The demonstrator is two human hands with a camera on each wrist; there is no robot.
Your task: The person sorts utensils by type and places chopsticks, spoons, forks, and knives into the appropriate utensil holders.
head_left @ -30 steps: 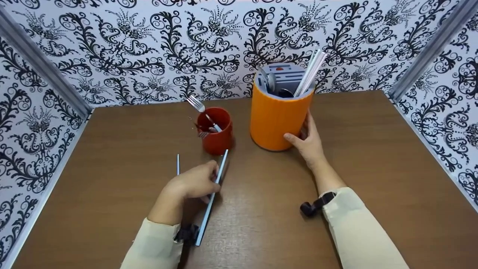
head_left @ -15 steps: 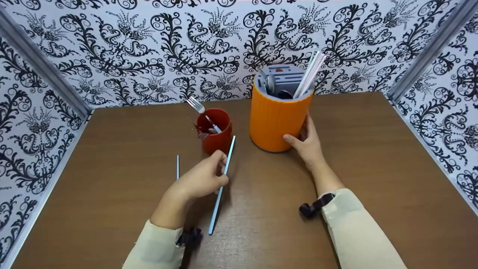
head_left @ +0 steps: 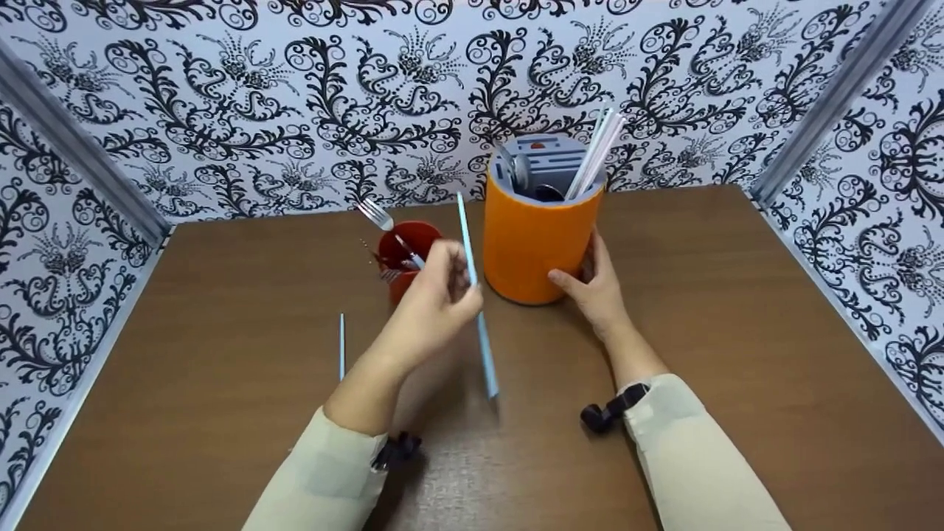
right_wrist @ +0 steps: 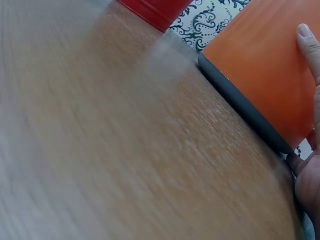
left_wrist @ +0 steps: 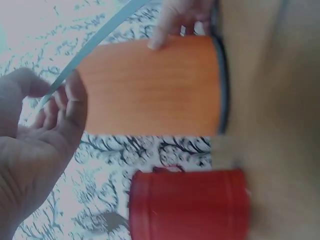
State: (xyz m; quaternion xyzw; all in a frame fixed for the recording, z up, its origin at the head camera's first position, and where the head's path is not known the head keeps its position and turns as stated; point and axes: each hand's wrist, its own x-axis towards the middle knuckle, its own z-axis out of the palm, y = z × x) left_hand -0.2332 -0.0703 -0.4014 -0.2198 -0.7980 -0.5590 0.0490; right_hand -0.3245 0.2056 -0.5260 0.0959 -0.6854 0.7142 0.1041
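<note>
Between thumb and fingers, my left hand pinches a light blue chopstick, raised off the table and tilted, its upper end beside the orange utensil holder. The left wrist view shows the same chopstick crossing in front of the holder. My right hand grips the holder's lower right side, thumb in front and fingers behind. Several pale chopsticks and some spoons stand in the holder's grey slotted top. Partly behind my left hand is a red cup with forks in it.
Another blue chopstick lies on the wooden table, left of my left forearm, which hides its lower part. A black and white patterned wall stands close behind the cup and the holder, with side walls left and right.
My left hand has lifted the chopstick from near the table, moving up and right toward the orange holder; the chopstick's lean has reversed. My right hand keeps its grip on the holder.
</note>
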